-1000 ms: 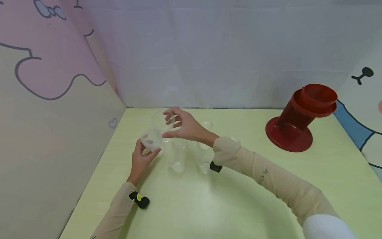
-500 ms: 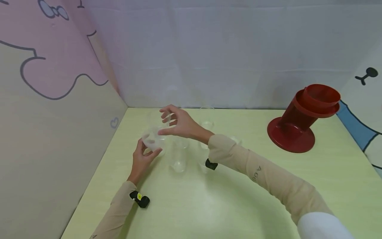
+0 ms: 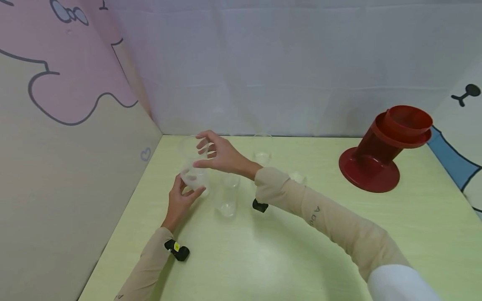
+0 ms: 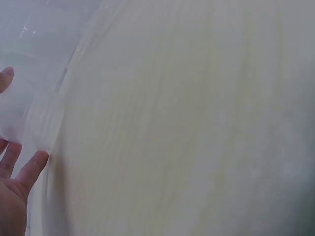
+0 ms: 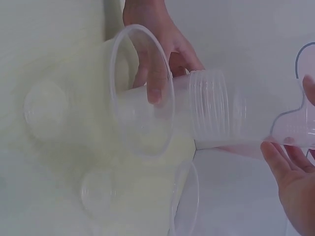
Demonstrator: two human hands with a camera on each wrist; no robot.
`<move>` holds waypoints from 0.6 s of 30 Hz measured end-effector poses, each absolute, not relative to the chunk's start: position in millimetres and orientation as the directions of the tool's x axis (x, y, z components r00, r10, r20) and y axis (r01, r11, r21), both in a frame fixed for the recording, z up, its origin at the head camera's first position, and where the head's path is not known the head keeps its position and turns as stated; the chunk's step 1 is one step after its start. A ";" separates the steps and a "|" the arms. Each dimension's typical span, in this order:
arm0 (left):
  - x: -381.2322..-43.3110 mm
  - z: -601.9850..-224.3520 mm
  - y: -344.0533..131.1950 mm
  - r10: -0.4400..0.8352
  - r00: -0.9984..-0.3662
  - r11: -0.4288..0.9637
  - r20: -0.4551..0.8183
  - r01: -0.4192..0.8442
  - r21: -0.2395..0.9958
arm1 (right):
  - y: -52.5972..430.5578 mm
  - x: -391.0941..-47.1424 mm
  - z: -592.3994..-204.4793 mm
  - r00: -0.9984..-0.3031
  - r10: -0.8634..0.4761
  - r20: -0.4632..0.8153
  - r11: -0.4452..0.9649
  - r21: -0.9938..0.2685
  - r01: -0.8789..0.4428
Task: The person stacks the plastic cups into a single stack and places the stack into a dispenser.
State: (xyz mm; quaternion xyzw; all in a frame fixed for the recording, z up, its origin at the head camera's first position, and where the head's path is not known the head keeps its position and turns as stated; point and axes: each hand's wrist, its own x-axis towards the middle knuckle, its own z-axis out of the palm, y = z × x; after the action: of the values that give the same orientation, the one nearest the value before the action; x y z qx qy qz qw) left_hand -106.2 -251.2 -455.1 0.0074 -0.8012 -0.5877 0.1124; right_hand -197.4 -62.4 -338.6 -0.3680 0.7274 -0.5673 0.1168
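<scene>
My left hand (image 3: pixel 180 205) grips a stack of clear plastic cups (image 3: pixel 194 179) near the table's far left corner. The stack's nested rims (image 5: pixel 209 105) show as ridges in the right wrist view, and the left thumb and fingers (image 4: pixel 33 169) sit against them in the left wrist view. Just above the stack, my right hand (image 3: pixel 226 155) curls its thumb and fingers round another clear cup (image 3: pixel 190 147), held mouth up. That cup's lower part overlaps the stack's top. To the right of the stack, a clear cup (image 3: pixel 227 200) stands on the table.
More clear cups stand behind and under the right arm, one at the back (image 3: pixel 262 150) and one by the sleeve (image 3: pixel 298 177). A dark red object with a round base and cup-like top (image 3: pixel 384 146) occupies the back right. Walls border the table (image 3: pixel 241 259) at the left and back.
My right hand has moved left with its cup, over the stack. The left hand keeps its grip nearly unmoved. The head view has shifted slightly.
</scene>
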 end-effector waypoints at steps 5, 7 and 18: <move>-106.4 -456.4 -251.9 -0.143 -0.975 0.306 0.171 0.121 0.944 | -67.9 -195.7 -338.5 -0.702 -0.673 0.232 0.093 -0.915 -0.391; -106.5 -456.5 -252.2 -0.140 -0.975 0.302 0.174 0.126 0.945 | -70.1 -195.6 -339.0 -0.700 -0.676 0.231 0.098 -0.913 -0.396; -102.9 -452.9 -250.7 -0.136 -0.976 0.306 0.168 0.119 0.944 | -76.3 -193.4 -342.7 -0.681 -0.701 0.211 0.144 -0.894 -0.425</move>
State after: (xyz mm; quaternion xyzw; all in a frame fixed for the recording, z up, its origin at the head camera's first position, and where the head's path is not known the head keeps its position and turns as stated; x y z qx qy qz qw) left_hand -102.9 -250.7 -452.9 0.0051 -0.8009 -0.5888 0.1084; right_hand -193.4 -76.3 -342.7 -0.3777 0.7452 -0.5342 0.1291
